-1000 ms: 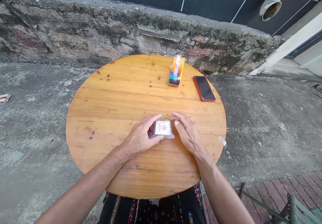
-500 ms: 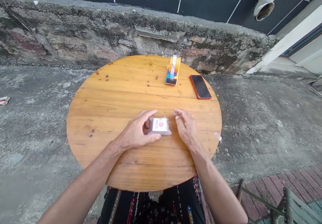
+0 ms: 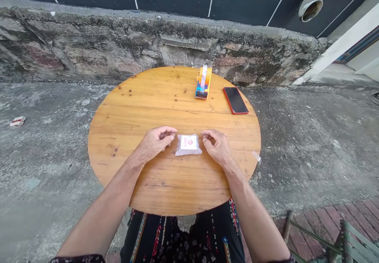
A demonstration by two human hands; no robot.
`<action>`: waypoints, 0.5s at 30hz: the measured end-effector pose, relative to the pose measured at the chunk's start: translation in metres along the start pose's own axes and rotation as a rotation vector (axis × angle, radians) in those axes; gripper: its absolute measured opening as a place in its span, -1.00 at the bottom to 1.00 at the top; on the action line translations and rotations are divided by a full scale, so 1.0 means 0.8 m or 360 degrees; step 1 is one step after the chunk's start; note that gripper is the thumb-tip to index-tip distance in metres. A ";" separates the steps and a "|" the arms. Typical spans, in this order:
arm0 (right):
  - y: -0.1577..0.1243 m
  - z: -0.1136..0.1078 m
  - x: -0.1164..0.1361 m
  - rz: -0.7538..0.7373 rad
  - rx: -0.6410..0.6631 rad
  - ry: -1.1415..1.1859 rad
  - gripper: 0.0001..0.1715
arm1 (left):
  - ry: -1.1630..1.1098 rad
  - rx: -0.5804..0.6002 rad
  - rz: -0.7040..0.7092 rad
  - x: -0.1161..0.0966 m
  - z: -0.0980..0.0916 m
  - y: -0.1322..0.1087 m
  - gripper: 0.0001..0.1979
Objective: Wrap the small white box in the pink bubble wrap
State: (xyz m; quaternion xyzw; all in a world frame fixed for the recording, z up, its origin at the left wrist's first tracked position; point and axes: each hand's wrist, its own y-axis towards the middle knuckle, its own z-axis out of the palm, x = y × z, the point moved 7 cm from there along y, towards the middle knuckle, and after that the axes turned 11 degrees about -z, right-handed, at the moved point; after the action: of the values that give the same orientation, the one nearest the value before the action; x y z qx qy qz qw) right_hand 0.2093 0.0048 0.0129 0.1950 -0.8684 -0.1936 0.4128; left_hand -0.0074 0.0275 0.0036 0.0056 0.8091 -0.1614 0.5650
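A small white box with red print (image 3: 188,142), wrapped in clear plastic with crumpled ends, lies flat on the round wooden table (image 3: 166,192). To its left rests my left hand (image 3: 156,141), fingers loosely curved, the thumb a little below the index finger, holding nothing. My right hand (image 3: 218,146) is on the other side, also bent loosely, with a gap between thumb and index finger and nothing in it. Both hands are close to the packet's ends and apart from it.
At the table's far side stands a yellow and blue tape dispenser (image 3: 203,82). A red-edged phone (image 3: 236,100) lies to its right. A strip of clear tape (image 3: 256,156) hangs at the right edge. Behind runs a stone wall (image 3: 118,46).
My left hand has let go of the packet and drawn back leftward, its thumb and index finger closer together. My right hand has hardly moved; its fingers are slightly more curled.
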 end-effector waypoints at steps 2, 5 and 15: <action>0.001 0.001 0.007 -0.0011 0.0074 0.0049 -0.71 | 0.0045 0.0054 0.0038 0.000 0.008 0.001 -0.68; 0.002 0.004 0.017 -0.0035 0.0194 0.0100 -0.68 | 0.0084 0.0095 0.0118 -0.001 0.017 0.002 -0.69; 0.000 -0.006 0.014 0.0082 0.0271 0.0274 -0.80 | 0.0148 0.0107 0.0040 -0.003 0.003 -0.003 -0.75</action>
State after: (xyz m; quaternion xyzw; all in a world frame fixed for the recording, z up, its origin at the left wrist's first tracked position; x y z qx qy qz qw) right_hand 0.2063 -0.0019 0.0225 0.2229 -0.8477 -0.0911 0.4726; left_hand -0.0047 0.0246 0.0053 0.0423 0.8285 -0.1811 0.5283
